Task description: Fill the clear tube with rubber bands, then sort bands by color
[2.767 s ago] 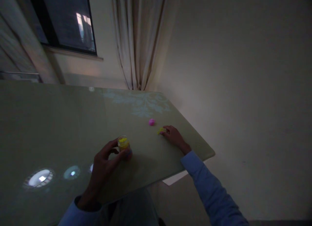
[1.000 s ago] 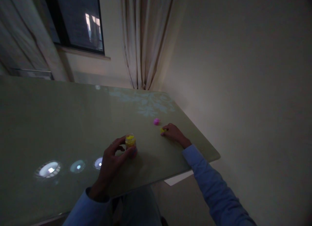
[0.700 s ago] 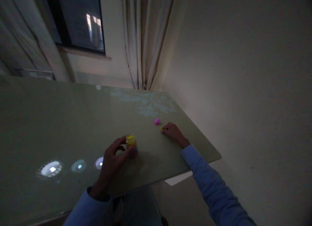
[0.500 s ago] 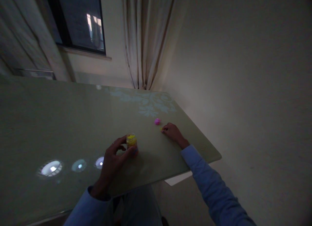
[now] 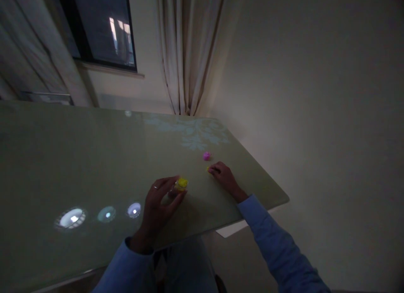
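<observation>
My left hand (image 5: 158, 206) is closed around a small clear jar (image 5: 177, 188) with bright yellow stuff at its mouth. The jar tilts over to the right, and fingers hide part of its side. Further right, my right hand (image 5: 224, 176) pinches a tiny yellow piece (image 5: 208, 169) at its fingertips, low over the table or touching it; I cannot tell which. Just beyond those fingertips lies a small pink lump (image 5: 206, 156), apart from both hands.
The glossy green table (image 5: 104, 158) has a pale leaf pattern (image 5: 202, 133) near its far right corner. Ceiling lights reflect at the left. A wall (image 5: 315, 95) rises beyond the right edge; curtains (image 5: 183, 53) and a window (image 5: 101, 27) stand behind.
My left hand has moved right with the jar, which has gone from upright to tilted. My right hand stays by the pink lump with the yellow piece, shifted only slightly.
</observation>
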The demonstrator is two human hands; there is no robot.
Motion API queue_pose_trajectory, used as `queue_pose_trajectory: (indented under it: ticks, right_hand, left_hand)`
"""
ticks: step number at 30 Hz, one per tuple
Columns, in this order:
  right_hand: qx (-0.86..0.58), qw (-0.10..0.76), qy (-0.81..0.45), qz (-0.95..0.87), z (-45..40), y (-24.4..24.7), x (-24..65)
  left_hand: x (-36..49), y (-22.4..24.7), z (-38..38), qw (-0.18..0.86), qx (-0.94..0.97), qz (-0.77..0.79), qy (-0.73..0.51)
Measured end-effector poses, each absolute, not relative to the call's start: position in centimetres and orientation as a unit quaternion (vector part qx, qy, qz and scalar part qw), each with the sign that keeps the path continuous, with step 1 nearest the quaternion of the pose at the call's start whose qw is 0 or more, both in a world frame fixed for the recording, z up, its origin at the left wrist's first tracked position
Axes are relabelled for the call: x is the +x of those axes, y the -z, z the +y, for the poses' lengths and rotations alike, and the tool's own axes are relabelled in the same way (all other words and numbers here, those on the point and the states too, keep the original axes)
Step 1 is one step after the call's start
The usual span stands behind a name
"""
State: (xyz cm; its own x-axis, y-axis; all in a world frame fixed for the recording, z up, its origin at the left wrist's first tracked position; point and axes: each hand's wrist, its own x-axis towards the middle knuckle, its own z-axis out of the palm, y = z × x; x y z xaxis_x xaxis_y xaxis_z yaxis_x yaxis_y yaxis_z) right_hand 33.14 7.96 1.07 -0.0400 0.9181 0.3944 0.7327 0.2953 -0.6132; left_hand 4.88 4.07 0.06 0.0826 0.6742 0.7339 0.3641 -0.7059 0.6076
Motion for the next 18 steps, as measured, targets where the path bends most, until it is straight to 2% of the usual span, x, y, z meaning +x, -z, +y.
queue_pose_trajectory:
  ticks: [6, 12, 18]
  right_hand:
    - [-0.543, 0.484, -0.224, -0.649, 5.6, -3.4, 29.0]
    - [-0.483, 0.499, -0.253, -0.673, 3.2, -6.7, 23.9]
    - [-0.467, 0.500, -0.260, -0.681, 3.2, -7.9, 22.2]
  left_hand:
    - [5.1, -0.1, 4.0, 0.097, 0.722, 0.360, -0.583]
    - [5.2, -0.3, 3.9, 0.102, 0.718, 0.372, -0.580]
    - [5.0, -0.4, 3.8, 0.098, 0.718, 0.378, -0.576]
